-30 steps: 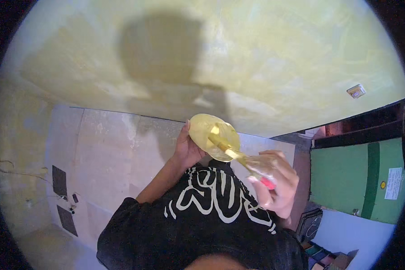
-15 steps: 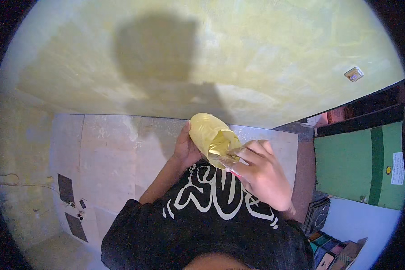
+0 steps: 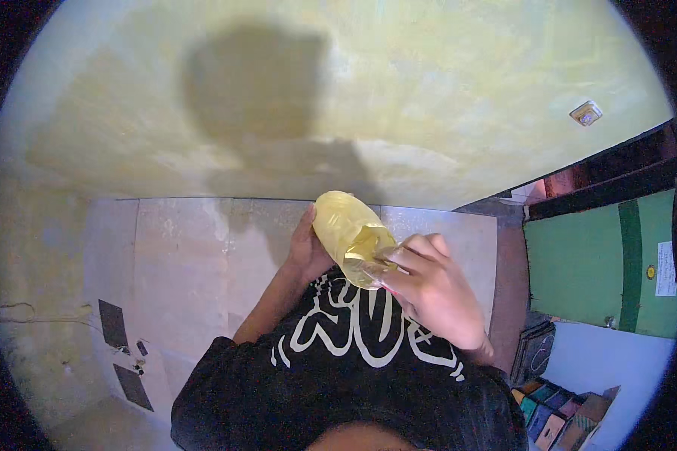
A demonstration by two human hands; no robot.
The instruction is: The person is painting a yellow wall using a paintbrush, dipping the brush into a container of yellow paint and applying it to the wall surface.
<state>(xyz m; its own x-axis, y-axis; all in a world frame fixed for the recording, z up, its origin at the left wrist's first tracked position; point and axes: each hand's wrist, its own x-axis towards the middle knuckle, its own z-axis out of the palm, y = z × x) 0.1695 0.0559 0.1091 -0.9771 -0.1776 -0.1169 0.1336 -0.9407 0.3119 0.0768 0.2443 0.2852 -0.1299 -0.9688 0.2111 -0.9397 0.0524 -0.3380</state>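
A yellow, paint-coated cut plastic container (image 3: 342, 225) is tilted in front of my chest, its open end toward the lower right. My left hand (image 3: 306, 244) is wrapped round its back at the left, fingers mostly hidden. My right hand (image 3: 440, 293) is at the container's mouth, closed round a brush with a red handle (image 3: 391, 288); the brush head is inside the container, largely hidden by fingers and rim.
A yellow wall (image 3: 459, 90) bearing my shadow rises ahead, with a switch plate (image 3: 585, 113). Below runs a pale panelled surface (image 3: 180, 263). At the right are a green door (image 3: 572, 263) and stacked boxes (image 3: 564, 413) at lower right.
My right hand has moved up and left, taking the brush into the container. The container's mouth has turned toward the lower right, and the view has shifted slightly.
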